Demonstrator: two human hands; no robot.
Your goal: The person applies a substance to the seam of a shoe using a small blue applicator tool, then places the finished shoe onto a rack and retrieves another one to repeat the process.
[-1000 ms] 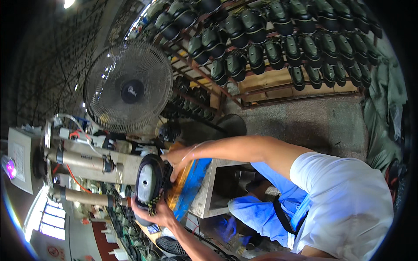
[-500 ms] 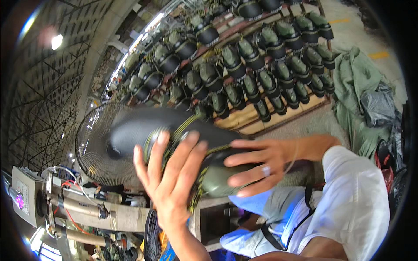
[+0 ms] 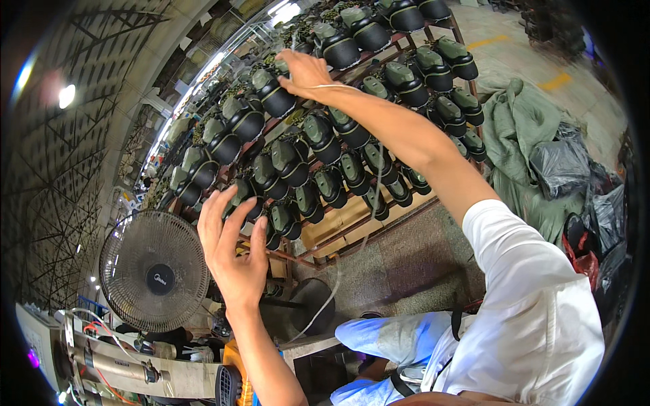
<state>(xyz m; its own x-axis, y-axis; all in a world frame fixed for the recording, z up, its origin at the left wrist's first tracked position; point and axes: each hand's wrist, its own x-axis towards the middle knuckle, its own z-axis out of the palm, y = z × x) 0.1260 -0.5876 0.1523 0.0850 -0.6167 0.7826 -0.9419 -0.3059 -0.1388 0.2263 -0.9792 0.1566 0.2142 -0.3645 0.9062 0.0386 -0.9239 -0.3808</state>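
My right hand (image 3: 306, 73) reaches out to a sloping rack, its thumb and fingers around the upper part of a black-toed shoe (image 3: 276, 98) with a green tongue. Whether it fully grips that shoe is partly hidden. Rows of similar shoes (image 3: 290, 162) stand on the rack around it. My left hand (image 3: 233, 254) is raised in front of the lower left of the rack, fingers apart and curved, holding nothing.
A round fan (image 3: 154, 271) stands left of my left hand. Below it are machine cylinders (image 3: 115, 362) with hoses and a dark treaded sole (image 3: 227, 386). A pale cord (image 3: 338, 274) hangs before the rack. Green cloth (image 3: 518, 139) and black plastic bags (image 3: 569, 169) lie at right.
Both hands were on a shoe close to me, blurred by motion. The left hand has come off it. My right arm has stretched out to the rack, and my view has shifted.
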